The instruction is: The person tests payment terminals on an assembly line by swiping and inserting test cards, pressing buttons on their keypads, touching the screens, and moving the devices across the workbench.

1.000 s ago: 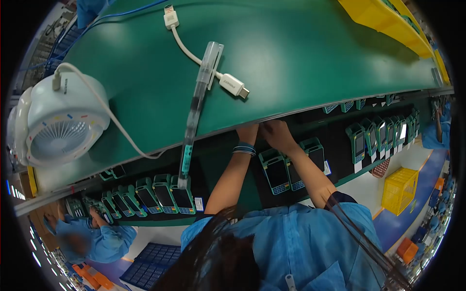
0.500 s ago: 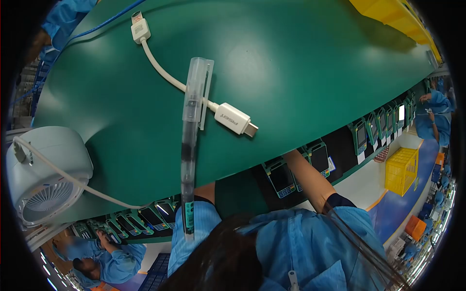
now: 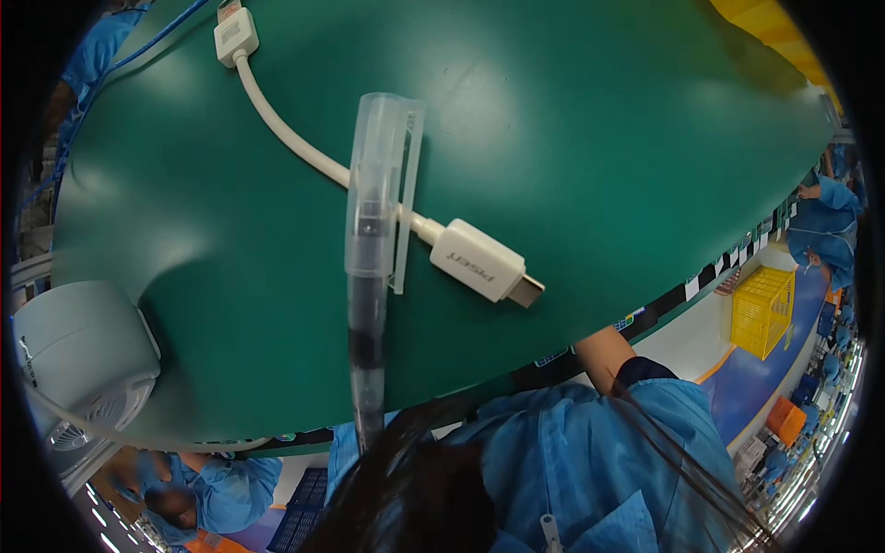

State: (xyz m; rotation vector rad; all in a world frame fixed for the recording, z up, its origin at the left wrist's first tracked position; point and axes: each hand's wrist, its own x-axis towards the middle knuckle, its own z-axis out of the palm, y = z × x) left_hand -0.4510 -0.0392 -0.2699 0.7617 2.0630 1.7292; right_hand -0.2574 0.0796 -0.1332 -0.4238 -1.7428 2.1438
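Can't tell if either hand is open or gripping, since neither shows past the table [image 3: 599, 184]'s near edge, where a keypad device [image 3: 553, 357] peeks out beside my right forearm [image 3: 604, 358], probably for easy reach.

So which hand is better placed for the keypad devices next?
Probably your right hand: its forearm shows between two keypad devices; on the left, only a sleeve shows. Both hands are hidden.
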